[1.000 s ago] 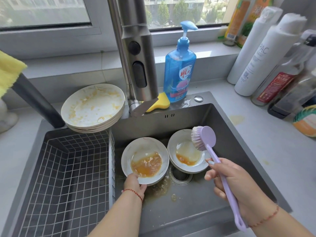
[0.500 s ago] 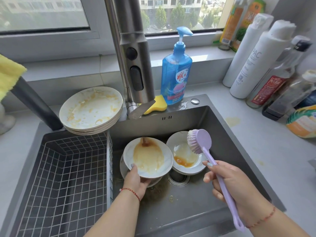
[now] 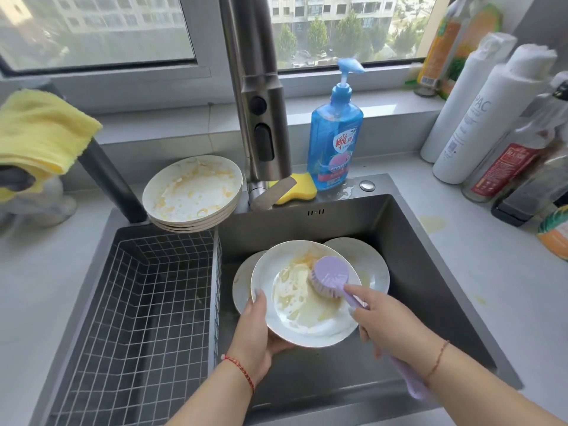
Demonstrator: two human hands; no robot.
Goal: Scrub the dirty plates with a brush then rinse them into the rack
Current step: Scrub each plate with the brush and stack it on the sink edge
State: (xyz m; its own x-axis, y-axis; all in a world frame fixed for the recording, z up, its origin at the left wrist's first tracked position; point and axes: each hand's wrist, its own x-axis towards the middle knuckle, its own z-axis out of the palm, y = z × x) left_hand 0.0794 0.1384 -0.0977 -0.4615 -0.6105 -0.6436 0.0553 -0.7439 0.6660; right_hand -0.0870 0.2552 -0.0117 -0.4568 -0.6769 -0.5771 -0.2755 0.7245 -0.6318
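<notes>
Sink point(image 3: 399, 241), faucet point(image 3: 261, 118) above, dirty plates point(image 3: 193, 192) behind rack point(image 3: 138, 302)

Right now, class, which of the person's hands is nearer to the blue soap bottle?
Right. The right hand, gripping the brush, is below the soap bottle; the left hand, holding the plate, is farther left.

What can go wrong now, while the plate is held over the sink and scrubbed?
The left hand holds the wet plate by one edge only; pressure from the brush might make it slip onto the plates below. The stack of dirty plates overhangs the rack and could be knocked in.
</notes>
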